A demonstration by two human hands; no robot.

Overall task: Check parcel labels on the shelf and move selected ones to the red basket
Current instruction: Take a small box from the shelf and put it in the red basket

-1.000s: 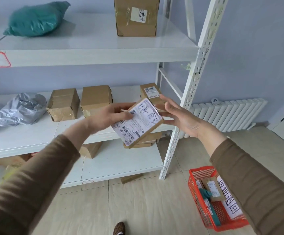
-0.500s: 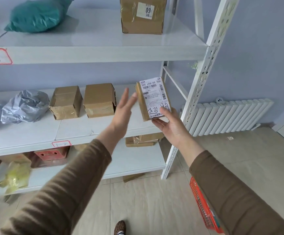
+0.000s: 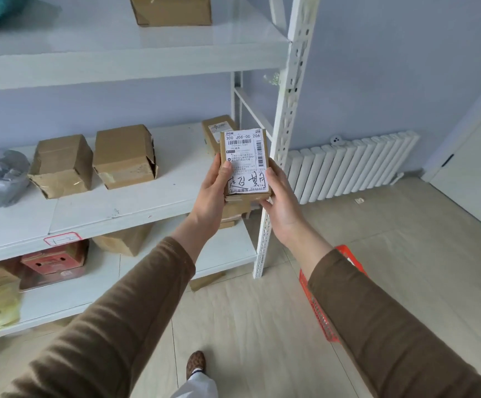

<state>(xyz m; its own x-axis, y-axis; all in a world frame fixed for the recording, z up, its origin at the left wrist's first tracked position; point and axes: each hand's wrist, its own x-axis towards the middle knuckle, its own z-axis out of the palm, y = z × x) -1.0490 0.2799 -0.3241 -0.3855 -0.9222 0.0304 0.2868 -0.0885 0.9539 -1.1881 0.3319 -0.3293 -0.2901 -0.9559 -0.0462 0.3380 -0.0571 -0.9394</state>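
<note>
Nearest me, the red basket (image 3: 319,314) sits on the floor under my right sleeve. Further out, my left hand (image 3: 210,196) and right hand (image 3: 279,202) are both clamped on the parcel (image 3: 245,165), label (image 3: 246,160) facing me, before the shelf (image 3: 135,202).

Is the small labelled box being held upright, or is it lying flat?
Upright. Left hand and right hand grip the labelled box at its sides, label facing the camera, printed text reading level.

Matt cardboard parcel (image 3: 245,165) w/ smooth paper label (image 3: 246,160); glossy white metal shelf (image 3: 135,202).
</note>
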